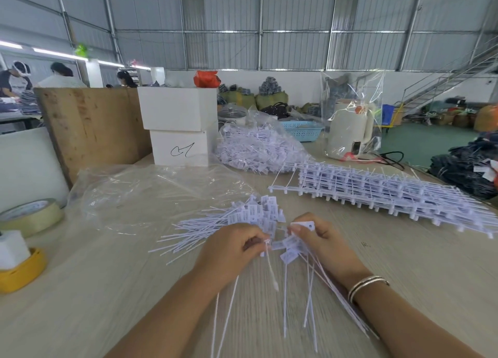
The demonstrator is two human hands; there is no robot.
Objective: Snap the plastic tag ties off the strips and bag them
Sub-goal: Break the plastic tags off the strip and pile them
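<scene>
Head view, workbench: my left hand (234, 245) pinches tag ties (289, 245), my right hand (314, 240) grips their strip (304, 226). Loose-tie pile (229, 224) just beyond hands; strip stack (390, 193) beyond-right; filled bag (258, 148) behind pile; empty bag (151, 193) left.

Loose white tag ties (242, 223), heaped flat mid-table, tails leftward; uncut strips (390, 193), stacked flat at right; filled clear bag (258, 150) behind, apparently open-mouthed.
</scene>
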